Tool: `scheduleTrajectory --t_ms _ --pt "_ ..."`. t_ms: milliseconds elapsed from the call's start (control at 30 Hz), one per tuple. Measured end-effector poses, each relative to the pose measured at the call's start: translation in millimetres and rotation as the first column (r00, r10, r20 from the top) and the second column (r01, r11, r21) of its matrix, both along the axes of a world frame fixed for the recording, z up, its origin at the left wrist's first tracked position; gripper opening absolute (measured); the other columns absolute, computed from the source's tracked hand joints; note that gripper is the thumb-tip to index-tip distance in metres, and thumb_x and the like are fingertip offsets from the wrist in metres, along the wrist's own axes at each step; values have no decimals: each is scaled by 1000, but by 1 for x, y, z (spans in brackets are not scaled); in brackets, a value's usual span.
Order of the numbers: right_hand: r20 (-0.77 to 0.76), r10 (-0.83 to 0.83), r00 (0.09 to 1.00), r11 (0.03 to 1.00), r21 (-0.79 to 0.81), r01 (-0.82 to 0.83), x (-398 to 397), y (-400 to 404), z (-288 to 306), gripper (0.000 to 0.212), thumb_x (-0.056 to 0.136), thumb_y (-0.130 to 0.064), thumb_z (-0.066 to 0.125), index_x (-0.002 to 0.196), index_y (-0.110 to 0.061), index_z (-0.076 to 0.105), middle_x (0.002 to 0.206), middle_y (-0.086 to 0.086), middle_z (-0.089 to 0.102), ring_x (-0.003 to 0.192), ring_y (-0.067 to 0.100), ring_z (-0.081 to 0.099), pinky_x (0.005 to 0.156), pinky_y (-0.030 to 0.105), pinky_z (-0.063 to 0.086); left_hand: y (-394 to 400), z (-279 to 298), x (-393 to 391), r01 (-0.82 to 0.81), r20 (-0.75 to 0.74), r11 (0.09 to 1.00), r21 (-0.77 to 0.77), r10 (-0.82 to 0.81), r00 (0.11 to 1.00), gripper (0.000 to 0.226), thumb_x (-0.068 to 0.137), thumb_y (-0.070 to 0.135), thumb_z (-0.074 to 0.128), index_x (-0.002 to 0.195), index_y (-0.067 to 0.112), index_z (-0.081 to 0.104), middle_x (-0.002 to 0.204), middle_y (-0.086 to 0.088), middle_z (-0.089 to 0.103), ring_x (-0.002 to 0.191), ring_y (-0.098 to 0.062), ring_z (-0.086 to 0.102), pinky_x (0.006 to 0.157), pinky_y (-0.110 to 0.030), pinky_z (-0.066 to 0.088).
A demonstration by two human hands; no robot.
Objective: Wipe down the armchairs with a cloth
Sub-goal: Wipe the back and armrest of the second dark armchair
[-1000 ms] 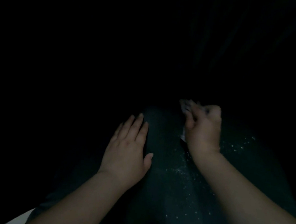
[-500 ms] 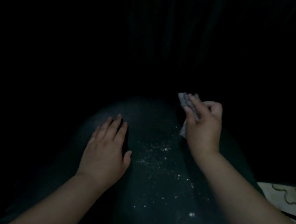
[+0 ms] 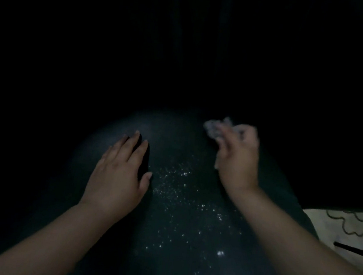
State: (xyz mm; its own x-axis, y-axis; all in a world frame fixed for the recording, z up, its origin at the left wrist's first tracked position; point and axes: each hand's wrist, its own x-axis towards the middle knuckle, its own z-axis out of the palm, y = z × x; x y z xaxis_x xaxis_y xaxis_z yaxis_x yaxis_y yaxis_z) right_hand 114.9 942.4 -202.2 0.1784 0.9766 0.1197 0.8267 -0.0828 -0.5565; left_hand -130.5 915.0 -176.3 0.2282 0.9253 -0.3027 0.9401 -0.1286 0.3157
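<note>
R fingers (image 3: 225, 139) round cloth (image 3: 216, 126)

The room was very dark, so most of the armchair (image 3: 181, 215) was lost in black. Only its rounded top showed, and its sides faded away. The right hand (image 3: 238, 156) was blurry, and so was the cloth (image 3: 214, 126) in it. Most of the cloth hid behind the fingers. Both arms ran off the bottom edge. A pale patterned thing (image 3: 350, 231) at the right edge was cut off, too little to tell what it was.
</note>
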Motion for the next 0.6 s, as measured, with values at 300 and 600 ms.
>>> scheduleTrajectory --t_ms 300,600 --pt "4 61 998 988 -139 -60 -22 -25 -8 32 91 -14 51 119 -27 63 114 1 50 104 17 49 91 40 45 3 0 -14 -4 -1 1000 -22 4 1000 71 91 45 51 152 22 22 161 0 10 147 -18 7 117 -40 19" --pt "26 -48 999 995 -87 50 -10 55 -12 46 91 -1 49 135 -13 51 127 21 40 115 34 45 98 44 43 -2 -1 -30 1 -16 1000 5 -1 1000 71 90 43 55 151 22 25 160 -1 13 147 -19 9 114 -41 21"
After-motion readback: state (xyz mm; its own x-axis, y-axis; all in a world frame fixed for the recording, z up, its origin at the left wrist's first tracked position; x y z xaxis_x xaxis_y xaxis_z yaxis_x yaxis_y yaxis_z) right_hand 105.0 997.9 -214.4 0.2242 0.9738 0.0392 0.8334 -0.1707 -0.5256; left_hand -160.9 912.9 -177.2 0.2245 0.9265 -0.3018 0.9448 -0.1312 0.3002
